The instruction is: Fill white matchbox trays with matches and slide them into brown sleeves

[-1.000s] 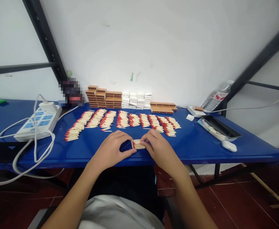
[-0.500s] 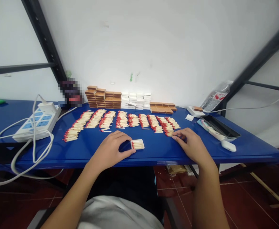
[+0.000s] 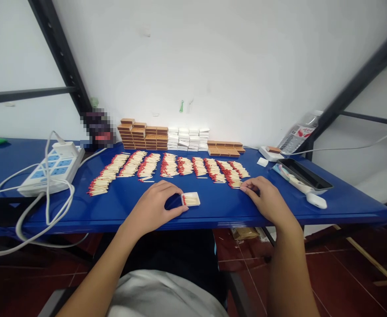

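Note:
A small white matchbox tray (image 3: 191,199) with several red-tipped matches in it lies near the front edge of the blue table (image 3: 130,207). My left hand (image 3: 155,204) curls beside it, thumb and fingers steadying its left end. My right hand (image 3: 265,198) rests further right, its fingertips pinched at the near end of the rightmost pile in a long row of red-tipped matches (image 3: 167,167). What the fingers hold is too small to make out.
Stacks of brown matchbox sleeves (image 3: 143,136), white inner trays (image 3: 188,138) and a low brown row (image 3: 225,149) line the wall. A power strip (image 3: 53,167) with looping white cable sits left. A black tray (image 3: 304,175), white device (image 3: 315,200) and plastic bottle (image 3: 297,134) lie right.
My right hand left the matchbox tray and moved right to the end of the match row, where its fingers have now closed. My left hand stayed by the tray.

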{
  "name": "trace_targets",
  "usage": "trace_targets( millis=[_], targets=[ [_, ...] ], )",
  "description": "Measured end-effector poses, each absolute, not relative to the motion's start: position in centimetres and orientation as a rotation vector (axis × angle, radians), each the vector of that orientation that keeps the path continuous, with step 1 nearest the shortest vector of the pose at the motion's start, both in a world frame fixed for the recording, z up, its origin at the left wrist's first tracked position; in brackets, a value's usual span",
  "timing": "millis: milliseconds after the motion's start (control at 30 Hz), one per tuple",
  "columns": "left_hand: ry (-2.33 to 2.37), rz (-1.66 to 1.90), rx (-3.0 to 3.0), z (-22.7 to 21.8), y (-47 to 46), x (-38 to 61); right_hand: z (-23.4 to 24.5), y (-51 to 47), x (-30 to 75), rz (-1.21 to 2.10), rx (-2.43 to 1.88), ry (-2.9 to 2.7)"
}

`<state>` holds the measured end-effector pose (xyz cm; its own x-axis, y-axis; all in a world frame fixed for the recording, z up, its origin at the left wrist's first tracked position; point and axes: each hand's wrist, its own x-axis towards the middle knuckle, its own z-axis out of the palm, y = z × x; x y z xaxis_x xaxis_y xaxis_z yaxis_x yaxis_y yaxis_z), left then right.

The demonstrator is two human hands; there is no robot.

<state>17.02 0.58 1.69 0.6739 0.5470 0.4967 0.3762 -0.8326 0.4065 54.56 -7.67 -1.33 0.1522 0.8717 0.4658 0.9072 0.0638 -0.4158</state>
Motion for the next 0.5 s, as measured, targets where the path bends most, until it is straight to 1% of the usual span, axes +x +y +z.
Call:
trace_targets(
  millis=[500],
  targets=[
    [0.743,0.883,2.615,1.63,0.65,17.04,-1.38,-7.5,54.6,-0.077,-1.775,-1.746]
  ],
)
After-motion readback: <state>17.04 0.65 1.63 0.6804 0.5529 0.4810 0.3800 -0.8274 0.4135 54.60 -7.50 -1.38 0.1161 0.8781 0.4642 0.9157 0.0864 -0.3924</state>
